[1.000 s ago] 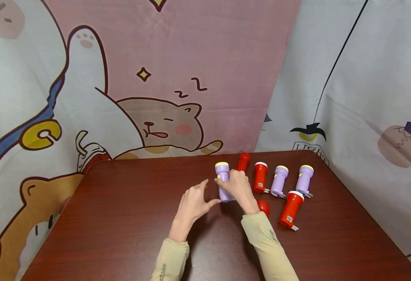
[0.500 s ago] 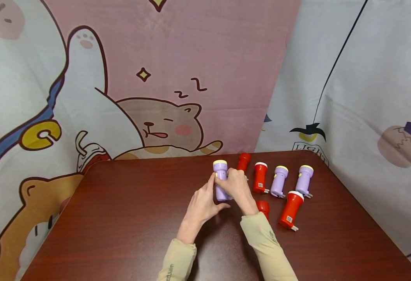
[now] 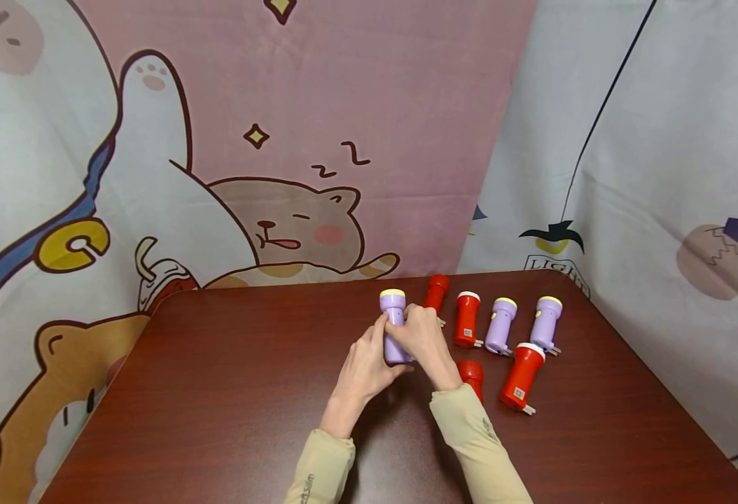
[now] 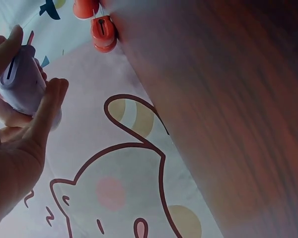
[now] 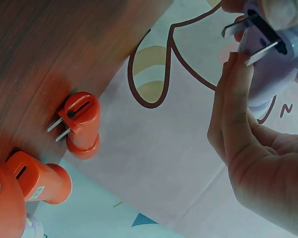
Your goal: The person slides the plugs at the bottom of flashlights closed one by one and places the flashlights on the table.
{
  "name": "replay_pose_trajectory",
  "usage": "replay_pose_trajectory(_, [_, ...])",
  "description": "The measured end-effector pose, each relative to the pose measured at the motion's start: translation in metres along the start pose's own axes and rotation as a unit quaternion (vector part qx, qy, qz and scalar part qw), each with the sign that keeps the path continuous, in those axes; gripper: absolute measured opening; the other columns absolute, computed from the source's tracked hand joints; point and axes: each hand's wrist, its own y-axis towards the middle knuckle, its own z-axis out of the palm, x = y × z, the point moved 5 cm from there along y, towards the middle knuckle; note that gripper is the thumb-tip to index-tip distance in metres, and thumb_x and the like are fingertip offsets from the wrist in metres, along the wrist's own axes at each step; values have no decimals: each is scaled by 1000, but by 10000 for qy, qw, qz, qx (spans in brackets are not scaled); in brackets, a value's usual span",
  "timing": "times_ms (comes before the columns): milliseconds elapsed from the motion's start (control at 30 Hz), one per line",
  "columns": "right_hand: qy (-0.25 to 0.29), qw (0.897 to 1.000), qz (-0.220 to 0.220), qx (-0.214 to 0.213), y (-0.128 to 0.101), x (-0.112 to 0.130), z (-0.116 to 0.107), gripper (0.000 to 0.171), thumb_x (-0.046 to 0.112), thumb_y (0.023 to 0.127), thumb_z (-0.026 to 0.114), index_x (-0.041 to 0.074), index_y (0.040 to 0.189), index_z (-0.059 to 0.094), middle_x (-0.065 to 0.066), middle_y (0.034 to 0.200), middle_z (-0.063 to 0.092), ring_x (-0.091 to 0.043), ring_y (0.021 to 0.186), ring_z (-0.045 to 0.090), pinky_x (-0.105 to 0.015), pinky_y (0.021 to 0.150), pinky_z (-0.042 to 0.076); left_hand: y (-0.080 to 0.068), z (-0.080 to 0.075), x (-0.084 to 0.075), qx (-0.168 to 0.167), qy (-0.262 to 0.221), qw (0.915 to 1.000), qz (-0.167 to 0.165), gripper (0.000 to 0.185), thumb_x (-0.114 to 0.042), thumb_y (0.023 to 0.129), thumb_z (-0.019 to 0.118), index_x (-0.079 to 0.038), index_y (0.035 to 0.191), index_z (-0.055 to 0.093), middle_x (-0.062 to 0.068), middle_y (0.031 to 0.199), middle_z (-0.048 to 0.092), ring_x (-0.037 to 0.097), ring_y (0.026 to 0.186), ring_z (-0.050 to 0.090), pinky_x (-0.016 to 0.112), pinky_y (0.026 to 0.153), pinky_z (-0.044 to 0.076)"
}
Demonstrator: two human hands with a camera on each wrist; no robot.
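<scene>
Gripping the purple flashlight [image 3: 394, 325] above the desk [image 3: 218, 392], left hand [image 3: 364, 364] and right hand [image 3: 426, 343] both curl around it; red flashlights [image 3: 466, 318] nearby.

My head camera looks forward and down over the whole surface [image 3: 218, 392] from some way back. Both wrist cameras sit close, tilted, facing the far edge and the backdrop; all three share the purple torch [image 3: 394, 318] I hold.
</scene>
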Motion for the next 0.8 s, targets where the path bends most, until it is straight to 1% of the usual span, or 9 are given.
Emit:
replay_pose_trajectory(100, [-14,10000,-16,1,0,0,0,32,32,78,66,1,68,61,-8,55,57,-21,50,48,-37,52,38,0,-1,-1,-6,-62,9999,141,94,-28,64,88,-1,139,37,20,115,63,33,95,68,40,81,56])
replay_pose_trajectory(200, [-29,10000,-37,-14,-1,0,-1,33,33,77,66,2,68,61,-7,55,56,-20,49,47,-31,48,34,0,-3,-1,-28,-169,9995,263,92,-24,64,88,2,138,38,22,116,63,32,98,67,38,83,56])
replay_pose_trajectory(333, [18,10000,-17,-3,-1,0,1,33,32,76,66,2,66,60,-7,53,55,-19,47,46,-28,45,32,0,-4,-1,-83,-305,9992,257,90,-22,64,88,2,136,40,21,116,64,30,97,68,37,83,56])
replay_pose_trajectory(567, [29,10000,-47,-37,-2,4,1,33,31,76,67,3,60,58,-5,49,51,-17,45,42,-25,41,30,0,-7,-1,-208,-443,9984,265,86,-19,63,89,4,133,43,20,106,69,28,87,70,35,77,57])
replay_pose_trajectory(700, [78,9998,-116,-135,-3,6,0,33,30,75,68,4,58,57,-5,48,50,-16,44,41,-25,40,30,0,-8,0,-317,-655,9969,311,83,-15,62,89,5,129,44,20,98,70,24,79,72,31,70,57])
replay_pose_trajectory(800, [82,9997,-126,-177,-3,7,1,32,30,75,68,4,59,57,-6,48,51,-16,44,42,-24,40,32,0,-8,2,-342,-787,9959,298,82,-13,61,88,5,128,45,20,97,71,23,77,72,29,68,58])
